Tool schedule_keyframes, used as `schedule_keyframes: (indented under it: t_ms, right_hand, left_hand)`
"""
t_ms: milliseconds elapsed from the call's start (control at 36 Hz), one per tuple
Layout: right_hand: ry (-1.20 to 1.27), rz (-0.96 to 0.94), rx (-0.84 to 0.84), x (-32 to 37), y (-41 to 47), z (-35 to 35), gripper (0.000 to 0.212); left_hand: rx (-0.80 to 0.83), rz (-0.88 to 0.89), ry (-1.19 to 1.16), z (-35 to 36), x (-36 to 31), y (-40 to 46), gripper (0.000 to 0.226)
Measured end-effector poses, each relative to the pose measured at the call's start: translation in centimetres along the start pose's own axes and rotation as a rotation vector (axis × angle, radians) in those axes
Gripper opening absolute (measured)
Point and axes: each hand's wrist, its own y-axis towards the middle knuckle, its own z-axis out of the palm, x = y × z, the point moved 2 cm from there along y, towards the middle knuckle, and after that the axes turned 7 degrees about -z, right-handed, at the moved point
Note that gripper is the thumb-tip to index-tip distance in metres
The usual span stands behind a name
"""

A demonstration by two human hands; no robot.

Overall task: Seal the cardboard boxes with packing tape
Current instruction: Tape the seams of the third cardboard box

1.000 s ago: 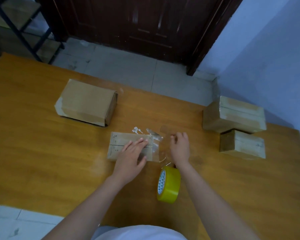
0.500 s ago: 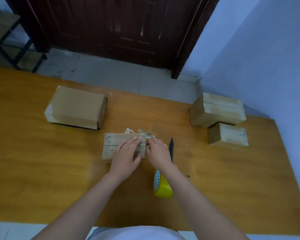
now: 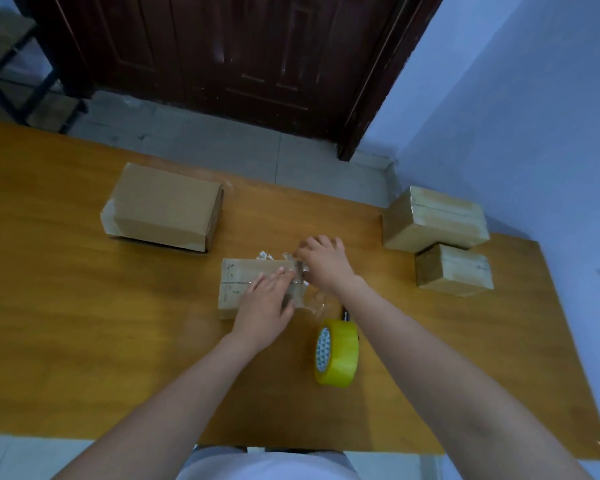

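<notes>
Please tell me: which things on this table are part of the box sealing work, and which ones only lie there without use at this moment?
In use now:
- small box under both hands
- clear tape strip at its right end
- left hand, flat on the box
- right hand at the tape

Lying about for now:
- yellow tape roll
- large box
- two boxes far right
- dark pen, mostly hidden

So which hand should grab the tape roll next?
Probably the right hand: the yellow tape roll stands on its side of the table, just under that forearm. The left hand lies flat on the small box, steadying it.
</notes>
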Motion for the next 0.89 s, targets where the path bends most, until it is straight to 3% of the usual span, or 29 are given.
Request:
schedule_keyframes:
  t_ms: [111, 250, 500, 750, 889]
  right_hand:
    - [-0.197, -0.112, 0.055, 0.1, 1.1, -0.7, 0.032]
    - [-0.216, -0.103, 0.075, 0.0, 2.0, -0.8, 0.024]
    - [-0.004, 0.113, 0.133, 0.3, 1.8, -0.5, 0.021]
    - [0.126, 0.180, 0.210, 0.3, 1.7, -0.9, 0.010]
    - [0.389, 0.280, 0.245, 0.4, 1.3, 0.1, 0.012]
  left_hand:
    - [0.013, 0.002, 0.012, -0.1, -0.1, 0.0, 0.053]
    - [0.026, 0.018, 0.027, 0.0, 0.0, 0.1, 0.054]
    - [0.025, 0.026, 0.036, 0.3, 0.2, 0.0, 0.054]
    - [0.014, 0.016, 0.064, 0.1, -0.1, 0.0, 0.052]
    - [0.002, 0.001, 0.061, 0.5, -0.2, 0.0, 0.051]
